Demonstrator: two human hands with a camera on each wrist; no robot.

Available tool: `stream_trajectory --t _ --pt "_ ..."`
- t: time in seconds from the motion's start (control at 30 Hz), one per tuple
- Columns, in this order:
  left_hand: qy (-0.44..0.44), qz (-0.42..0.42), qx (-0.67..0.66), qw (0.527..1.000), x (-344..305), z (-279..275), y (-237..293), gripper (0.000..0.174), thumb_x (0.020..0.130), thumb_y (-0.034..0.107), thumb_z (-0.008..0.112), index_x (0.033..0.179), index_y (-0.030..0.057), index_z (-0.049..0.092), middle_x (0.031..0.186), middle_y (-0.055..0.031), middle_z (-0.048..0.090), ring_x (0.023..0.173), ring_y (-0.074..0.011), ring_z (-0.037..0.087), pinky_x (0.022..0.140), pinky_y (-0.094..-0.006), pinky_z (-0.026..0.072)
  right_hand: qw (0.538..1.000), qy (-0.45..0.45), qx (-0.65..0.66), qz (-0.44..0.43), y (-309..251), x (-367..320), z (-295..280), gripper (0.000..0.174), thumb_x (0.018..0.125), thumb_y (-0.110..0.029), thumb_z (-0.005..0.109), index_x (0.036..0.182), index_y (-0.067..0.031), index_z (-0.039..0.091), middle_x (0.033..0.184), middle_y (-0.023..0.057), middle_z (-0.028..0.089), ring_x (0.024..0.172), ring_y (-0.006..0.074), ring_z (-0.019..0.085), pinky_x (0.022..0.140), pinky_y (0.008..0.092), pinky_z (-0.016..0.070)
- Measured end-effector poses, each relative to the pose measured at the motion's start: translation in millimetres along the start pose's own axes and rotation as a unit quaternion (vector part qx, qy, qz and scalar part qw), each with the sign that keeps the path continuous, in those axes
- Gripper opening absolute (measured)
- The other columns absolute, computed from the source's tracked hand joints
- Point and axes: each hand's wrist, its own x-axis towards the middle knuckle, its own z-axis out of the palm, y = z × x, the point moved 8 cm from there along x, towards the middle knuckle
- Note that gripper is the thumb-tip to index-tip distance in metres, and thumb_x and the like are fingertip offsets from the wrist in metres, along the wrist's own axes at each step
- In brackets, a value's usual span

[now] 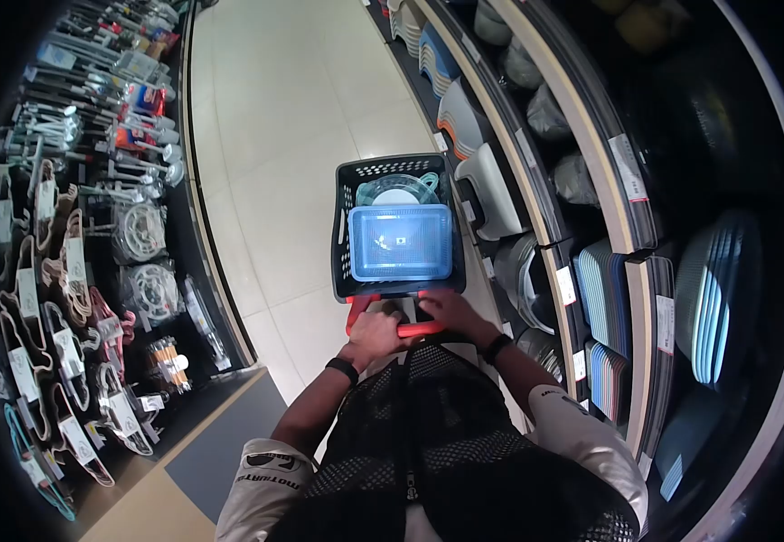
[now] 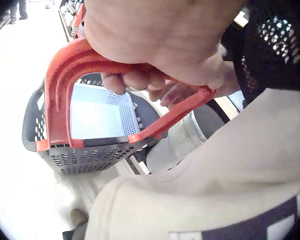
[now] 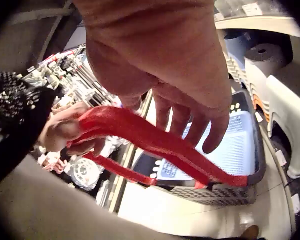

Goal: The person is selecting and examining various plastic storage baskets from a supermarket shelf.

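Observation:
A dark grey shopping basket with perforated sides stands in front of the person. Inside it, a light blue plastic basket lies in front of a clear and teal round container. The left hand grips the red handle, its fingers curled under the bar in the left wrist view. Over the other side of the handle is the right hand. Its fingers hang loosely beyond the red bar, spread and slightly bent, with the light blue basket behind them.
Hangers and packaged kitchen utensils fill the rack on the left. Along the right, shelves hold plastic stools and stacked basins, close to the shopping basket's side. The tiled aisle floor runs ahead between them.

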Motion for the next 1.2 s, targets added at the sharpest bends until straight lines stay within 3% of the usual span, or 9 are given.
stream_trajectory --t 0.1,0.13,0.33,0.4,0.6,0.83,0.9,1.0,1.2 --pt "0.015 -0.005 0.011 1.000 12 -20 3 0.072 0.080 0.074 0.056 0.089 0.0048 0.072 0.075 -0.0179 0.071 0.070 -0.0326 0.071 0.066 -0.0427 0.0565 0.979 0.088 -0.055 -0.174 -28 -10 12 0.034 0.094 -0.034 0.058 0.090 -0.0025 0.069 0.080 0.0192 0.067 0.077 0.0391 0.066 0.071 0.0482 0.0512" --pt "0.022 -0.005 0.021 1.000 20 -24 1 0.072 0.080 0.074 0.056 0.089 0.0048 0.072 0.075 -0.0179 0.071 0.070 -0.0326 0.071 0.066 -0.0427 0.0565 0.977 0.095 -0.054 -0.183 -39 -7 9 0.034 0.094 -0.034 0.058 0.090 -0.0025 0.069 0.080 0.0192 0.067 0.077 0.0391 0.066 0.071 0.0482 0.0512" --pt "0.007 -0.022 0.042 0.999 50 -36 -18 0.066 0.082 0.070 0.055 0.089 0.0067 0.074 0.076 -0.0187 0.071 0.075 -0.0349 0.071 0.074 -0.0441 0.0569 0.962 0.184 -0.094 -0.181 -90 8 -9 0.032 0.094 -0.034 0.057 0.090 -0.0056 0.071 0.084 0.0187 0.070 0.080 0.0385 0.067 0.073 0.0488 0.0517" --pt "-0.026 -0.057 0.021 0.998 52 -41 -21 0.070 0.080 0.073 0.055 0.091 0.0059 0.074 0.081 -0.0184 0.072 0.081 -0.0362 0.070 0.074 -0.0454 0.0568 0.974 0.173 -0.122 -0.078 -81 19 -10 0.035 0.093 -0.039 0.056 0.088 -0.0074 0.072 0.084 0.0178 0.070 0.082 0.0390 0.067 0.074 0.0502 0.0520" --pt "0.033 -0.044 0.015 0.998 89 -86 -36 0.073 0.078 0.075 0.055 0.091 0.0049 0.074 0.087 -0.0206 0.072 0.088 -0.0389 0.070 0.078 -0.0467 0.0567 0.972 0.175 -0.121 -0.096 -108 59 -49 0.033 0.089 -0.040 0.061 0.088 -0.0095 0.072 0.082 0.0163 0.070 0.083 0.0386 0.068 0.071 0.0492 0.0527" --pt "-0.001 -0.045 -0.017 0.999 129 -116 -59 0.070 0.080 0.070 0.054 0.091 0.0043 0.075 0.089 -0.0232 0.071 0.089 -0.0402 0.069 0.082 -0.0470 0.0556 0.956 0.205 -0.107 -0.183 -124 107 -76 0.029 0.085 -0.037 0.066 0.089 -0.0092 0.073 0.083 0.0134 0.071 0.080 0.0338 0.069 0.070 0.0445 0.0531" --pt "0.034 -0.014 -0.007 0.999 149 -144 -66 0.064 0.083 0.064 0.054 0.090 0.0044 0.076 0.090 -0.0221 0.072 0.085 -0.0375 0.071 0.077 -0.0456 0.0567 0.955 0.215 -0.123 -0.164 -136 134 -99 0.027 0.084 -0.035 0.067 0.091 -0.0095 0.074 0.084 0.0124 0.072 0.081 0.0315 0.070 0.071 0.0422 0.0538" --pt "-0.009 -0.027 -0.032 0.999 163 -157 -79 0.061 0.088 0.060 0.055 0.098 0.0030 0.074 0.096 -0.0234 0.071 0.091 -0.0375 0.070 0.080 -0.0472 0.0559 0.972 0.145 -0.168 -0.079 -135 166 -106 0.027 0.084 -0.035 0.067 0.093 -0.0106 0.074 0.088 0.0102 0.073 0.084 0.0294 0.070 0.076 0.0399 0.0547" --pt "0.016 0.041 -0.052 0.998 194 -184 -95 0.062 0.092 0.061 0.051 0.095 0.0031 0.073 0.092 -0.0219 0.072 0.089 -0.0385 0.070 0.078 -0.0472 0.0551 0.973 0.155 -0.163 -0.059 -156 197 -130 0.027 0.083 -0.035 0.067 0.094 -0.0116 0.074 0.090 0.0104 0.073 0.087 0.0299 0.070 0.080 0.0408 0.0545"
